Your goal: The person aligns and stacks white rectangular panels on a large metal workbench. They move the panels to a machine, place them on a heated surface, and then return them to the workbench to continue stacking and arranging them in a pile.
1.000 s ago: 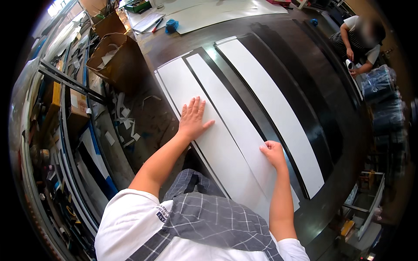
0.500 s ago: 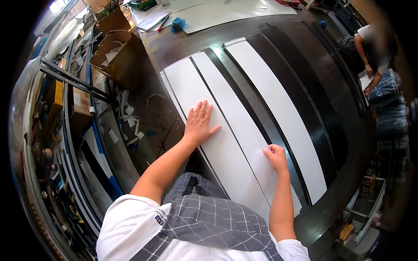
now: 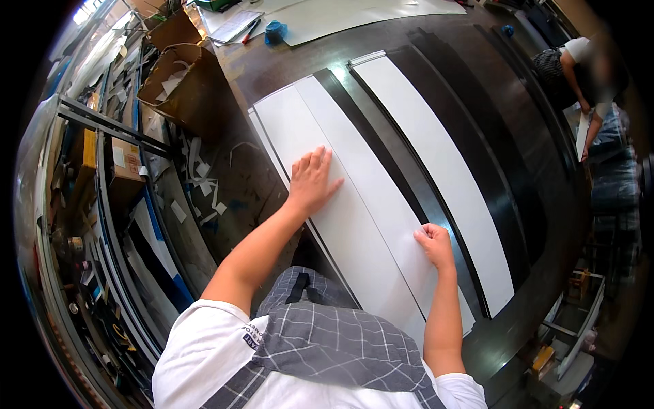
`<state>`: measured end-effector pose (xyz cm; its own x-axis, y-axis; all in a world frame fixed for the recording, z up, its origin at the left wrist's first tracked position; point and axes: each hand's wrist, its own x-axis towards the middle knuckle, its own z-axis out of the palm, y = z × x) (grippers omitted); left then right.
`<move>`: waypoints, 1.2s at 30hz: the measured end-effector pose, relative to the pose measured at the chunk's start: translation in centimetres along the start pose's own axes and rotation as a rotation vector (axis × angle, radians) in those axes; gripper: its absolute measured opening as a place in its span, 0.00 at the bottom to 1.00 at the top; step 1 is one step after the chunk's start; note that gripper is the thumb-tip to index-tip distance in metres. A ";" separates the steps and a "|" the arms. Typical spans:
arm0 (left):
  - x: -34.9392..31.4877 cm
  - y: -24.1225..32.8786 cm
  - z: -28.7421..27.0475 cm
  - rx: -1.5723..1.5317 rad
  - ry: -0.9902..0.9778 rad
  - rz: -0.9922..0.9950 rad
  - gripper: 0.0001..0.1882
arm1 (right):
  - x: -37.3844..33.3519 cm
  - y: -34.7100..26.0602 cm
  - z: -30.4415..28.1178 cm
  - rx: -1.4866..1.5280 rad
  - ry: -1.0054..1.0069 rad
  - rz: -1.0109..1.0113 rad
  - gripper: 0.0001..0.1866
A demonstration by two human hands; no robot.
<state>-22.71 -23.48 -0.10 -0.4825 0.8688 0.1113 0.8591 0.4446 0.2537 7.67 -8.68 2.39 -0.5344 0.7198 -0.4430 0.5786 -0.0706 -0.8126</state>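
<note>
Two long white strips lie side by side on a dark tabletop (image 3: 300, 67), with a thin seam between them. My left hand (image 3: 312, 183) rests flat on the left white strip (image 3: 347, 238), fingers stretched and thumb out toward the seam. At the outer edge of the right white strip (image 3: 373, 180), my right hand (image 3: 436, 245) is closed in a pinch, its fingertips on that edge. A black strip (image 3: 368, 133) shows along the same edge. Beyond a gap lies another white strip (image 3: 432, 157) with a dark edge.
Dark long strips (image 3: 470, 116) lie further right. A co-worker (image 3: 579, 75) at far right holds a white piece (image 3: 582, 133). To the left stand a brown bin (image 3: 184, 102) and a cluttered rack (image 3: 112, 123). A blue object (image 3: 275, 31) and papers (image 3: 235, 26) sit at the back.
The dark gap between the two white strips has narrowed to a thin seam, and more of the black strip shows on the right. My left hand has shifted slightly; the co-worker's white piece has tilted upright.
</note>
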 end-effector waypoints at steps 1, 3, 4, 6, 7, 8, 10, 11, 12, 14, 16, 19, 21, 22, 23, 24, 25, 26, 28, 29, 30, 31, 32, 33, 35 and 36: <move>0.7 -0.5 0.2 -0.052 0.083 0.010 0.34 | 0.0 -0.4 0.0 0.005 0.001 0.006 0.07; 2.3 -1.4 0.3 -0.071 0.058 0.012 0.32 | 0.1 -0.2 -0.1 -0.015 -0.005 0.010 0.07; 3.0 -1.9 0.3 -0.080 0.047 0.013 0.31 | 0.1 -0.2 -0.2 -0.025 -0.008 0.011 0.07; 4.2 -3.0 0.6 -0.076 0.088 0.058 0.27 | 0.0 -0.4 -0.1 -0.035 -0.002 0.009 0.07; 4.7 -3.4 0.7 -0.069 0.102 0.079 0.27 | 0.0 -0.5 -0.1 -0.039 0.002 0.010 0.07; 5.2 -3.8 0.8 -0.062 0.117 0.099 0.26 | 0.0 -0.5 -0.1 -0.033 -0.001 0.016 0.07; 5.7 -4.4 1.0 -0.065 0.126 0.100 0.24 | 0.1 -0.5 -0.2 -0.022 -0.008 0.029 0.07; 5.9 -4.6 1.0 -0.066 0.124 0.099 0.24 | 0.1 -0.5 -0.2 -0.017 -0.008 0.031 0.07; 6.0 -4.7 1.1 -0.067 0.122 0.097 0.24 | 0.0 -0.5 -0.3 -0.013 -0.009 0.033 0.07; 5.9 -4.7 0.9 -0.069 0.125 0.100 0.24 | 0.1 -0.5 -0.2 -0.007 -0.013 0.040 0.07; 5.9 -4.6 0.7 -0.071 0.128 0.098 0.24 | 0.2 -0.4 -0.2 -0.002 -0.019 0.050 0.06; 5.9 -4.4 0.5 -0.074 0.130 0.093 0.24 | 0.4 0.1 -0.3 -0.006 -0.023 0.039 0.06; 6.0 -4.3 0.5 -0.075 0.130 0.095 0.24 | 0.5 0.6 -0.4 -0.007 -0.018 0.042 0.06; 5.9 -4.3 0.6 -0.074 0.125 0.091 0.24 | 0.4 0.4 -0.3 -0.008 -0.018 0.047 0.06; 5.9 -4.4 0.6 -0.073 0.120 0.087 0.24 | 0.4 0.1 -0.2 0.001 -0.016 0.056 0.07; 5.9 -4.5 0.7 -0.072 0.114 0.083 0.24 | 0.2 -0.4 -0.2 0.010 -0.014 0.066 0.07; 6.0 -4.5 0.7 -0.073 0.114 0.083 0.24 | 0.1 -0.8 -0.2 0.018 -0.009 0.072 0.07; 6.0 -4.5 0.8 -0.074 0.115 0.083 0.24 | 0.1 -0.6 -0.2 0.017 -0.008 0.060 0.07; 6.0 -4.5 0.8 -0.071 0.112 0.082 0.24 | 0.2 0.1 -0.3 0.015 -0.007 0.032 0.07; 6.0 -4.5 0.9 -0.066 0.108 0.081 0.24 | 0.2 0.2 -0.3 0.010 -0.006 0.034 0.07; 5.9 -4.5 0.9 -0.061 0.105 0.080 0.24 | 0.2 0.2 -0.3 0.006 -0.006 0.035 0.07; 6.0 -4.5 0.8 -0.063 0.102 0.078 0.24 | 0.1 0.1 -0.4 0.001 -0.005 0.036 0.07; 6.0 -4.4 0.8 -0.065 0.099 0.077 0.24 | 0.1 0.0 -0.4 -0.006 -0.003 0.037 0.07; 5.9 -4.4 0.8 -0.066 0.096 0.075 0.24 | 0.2 -0.1 -0.4 -0.013 -0.002 0.038 0.07; 5.9 -4.5 1.0 -0.065 0.102 0.079 0.24 | 0.2 0.0 -0.4 -0.017 -0.005 0.038 0.08; 6.0 -4.6 1.1 -0.064 0.105 0.080 0.24 | 0.2 0.1 -0.4 -0.014 -0.008 0.037 0.08</move>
<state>-29.32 -20.10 -1.65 -0.4310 0.8718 0.2327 0.8845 0.3572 0.3001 7.84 -8.23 2.40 -0.5175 0.7111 -0.4759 0.6067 -0.0874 -0.7901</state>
